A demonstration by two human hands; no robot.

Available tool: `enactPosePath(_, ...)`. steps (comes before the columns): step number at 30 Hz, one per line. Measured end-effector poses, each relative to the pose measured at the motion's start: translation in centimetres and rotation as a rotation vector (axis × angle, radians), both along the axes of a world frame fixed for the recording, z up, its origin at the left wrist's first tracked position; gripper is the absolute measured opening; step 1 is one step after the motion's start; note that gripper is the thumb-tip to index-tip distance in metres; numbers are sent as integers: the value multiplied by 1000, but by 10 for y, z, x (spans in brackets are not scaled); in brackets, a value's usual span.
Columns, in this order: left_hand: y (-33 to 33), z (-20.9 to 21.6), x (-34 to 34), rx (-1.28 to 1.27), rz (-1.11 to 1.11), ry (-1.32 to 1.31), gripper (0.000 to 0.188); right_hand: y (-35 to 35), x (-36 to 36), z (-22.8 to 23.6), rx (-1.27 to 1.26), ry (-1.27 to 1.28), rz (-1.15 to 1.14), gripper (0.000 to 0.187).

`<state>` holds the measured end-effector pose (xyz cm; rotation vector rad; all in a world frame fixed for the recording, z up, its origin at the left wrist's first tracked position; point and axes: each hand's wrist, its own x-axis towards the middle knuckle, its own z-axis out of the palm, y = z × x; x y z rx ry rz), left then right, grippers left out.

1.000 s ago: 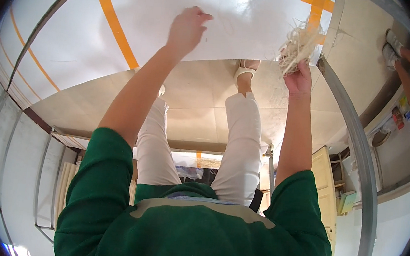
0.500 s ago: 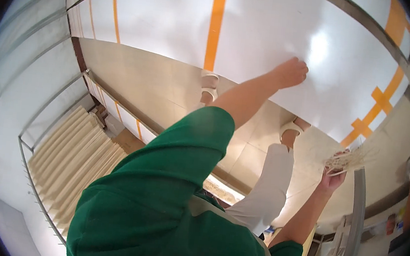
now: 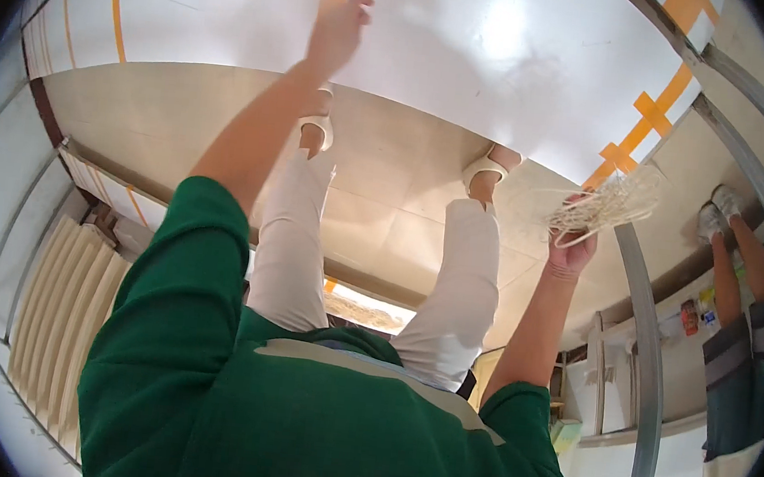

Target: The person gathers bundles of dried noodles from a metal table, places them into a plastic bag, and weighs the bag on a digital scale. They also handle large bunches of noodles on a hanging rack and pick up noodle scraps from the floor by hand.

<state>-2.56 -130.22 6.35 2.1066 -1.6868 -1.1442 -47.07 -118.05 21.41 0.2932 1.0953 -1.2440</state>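
My left hand (image 3: 337,36) is over the glossy white tabletop (image 3: 435,69), near an orange strip on it. Its fingers are curled in. Whatever they pinch, if anything, is hidden or too small to make out. Off the table's right front corner, my right hand (image 3: 573,243) is closed around a loose, tangled bundle of thin cream-coloured strands (image 3: 608,205), like string. The strands fan out above the fist toward the upper right.
Orange tape (image 3: 652,113) with short cross pieces runs along the table's right end. A grey metal bar (image 3: 644,383) rises beside my right arm. At the far right stands another person (image 3: 745,338). Pale pleated panels (image 3: 65,328) hang on the left.
My left hand has moved left across the tabletop to the orange strip. The view has shifted, with the other person now more in sight. My right hand still grips the strands.
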Motion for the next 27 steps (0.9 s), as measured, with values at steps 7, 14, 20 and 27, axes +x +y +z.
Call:
enactPosePath(7,32,-1,72,19,329,-92,20,-13,13,11,-15,-16,121,62)
enactPosePath(14,66,-36,162,-51,861,-289,20,-33,8,35,-53,-98,229,53)
enactPosePath(20,33,-56,213,120,902,-344,25,-57,46,40,-103,-434,189,44)
enactPosePath(27,-6,-29,213,440,978,-301,33,-74,73,52,-127,-316,257,55)
